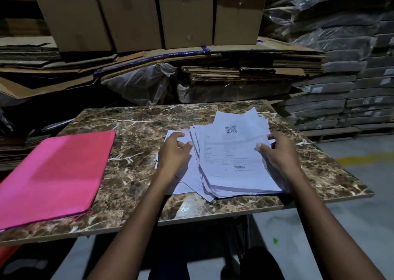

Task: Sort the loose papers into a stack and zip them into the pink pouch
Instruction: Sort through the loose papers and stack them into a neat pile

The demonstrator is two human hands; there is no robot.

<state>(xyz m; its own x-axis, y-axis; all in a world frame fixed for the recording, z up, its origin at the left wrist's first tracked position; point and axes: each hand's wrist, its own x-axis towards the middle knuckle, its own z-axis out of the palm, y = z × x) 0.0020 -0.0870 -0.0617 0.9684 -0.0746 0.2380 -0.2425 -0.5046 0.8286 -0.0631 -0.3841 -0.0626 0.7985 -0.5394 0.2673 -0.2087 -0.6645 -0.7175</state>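
Both forearms are bare, no sleeves or jewellery showing; dark trousers (262, 262) cover the legs (dimly lit).

1. A brown marble-patterned worktop (138, 173) fills the middle of the view
2. Behind the worktop, flattened cardboard sheets (245, 70) lie piled, with clear plastic bags (138, 83) tucked under them
3. Upright cardboard boxes (187, 13) stand on that pile
4. Right of the worktop, plastic-wrapped dark bundles (345, 45) are stacked high
5. A yellow floor line (362, 159) runs to its right
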